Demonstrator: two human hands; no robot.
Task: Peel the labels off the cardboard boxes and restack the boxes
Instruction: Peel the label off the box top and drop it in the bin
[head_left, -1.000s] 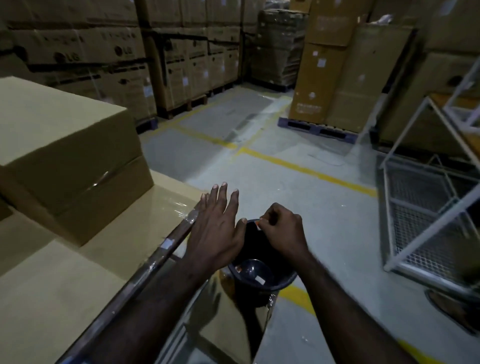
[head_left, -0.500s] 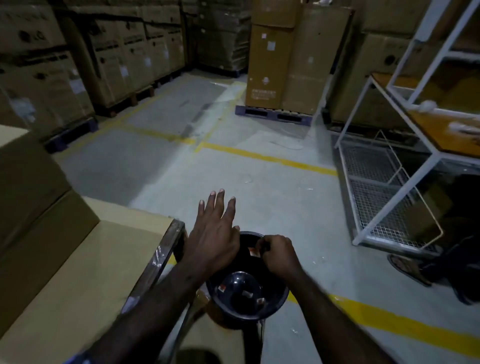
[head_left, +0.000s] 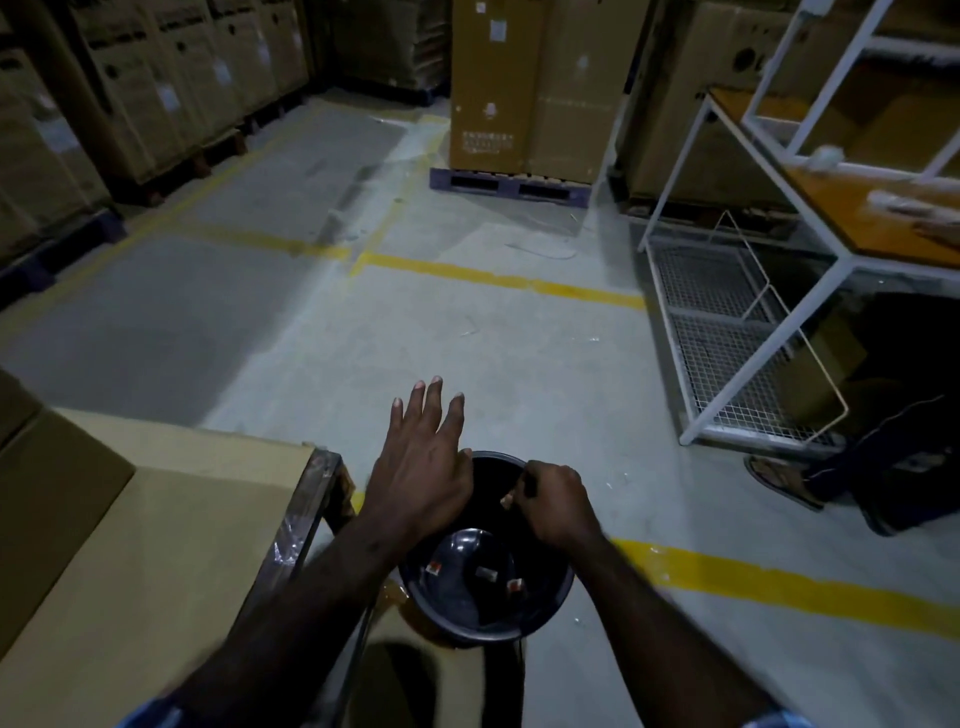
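A black round bin (head_left: 540, 613) stands at the bottom centre with three small peeled labels (head_left: 485, 572) lying on its bottom. My left hand (head_left: 423, 467) hovers flat over the bin's left rim, fingers spread, holding nothing. My right hand (head_left: 553, 499) is closed over the bin's right rim, pinching a small pale label (head_left: 507, 500) at its fingertips. A large cardboard box (head_left: 140, 535) with a taped edge lies at the lower left, beside the bin.
A white metal rack (head_left: 763, 332) with a mesh bottom shelf stands at the right. Another person's sandalled foot (head_left: 779, 480) rests beside it. Tall cardboard boxes on a blue pallet (head_left: 511, 184) stand ahead, more stacks along the left wall. Yellow lines cross the concrete floor.
The view has swung right, so the stacked box at the left slid out of sight. Both hands stay over the bin; the right hand has dipped slightly lower at the rim.
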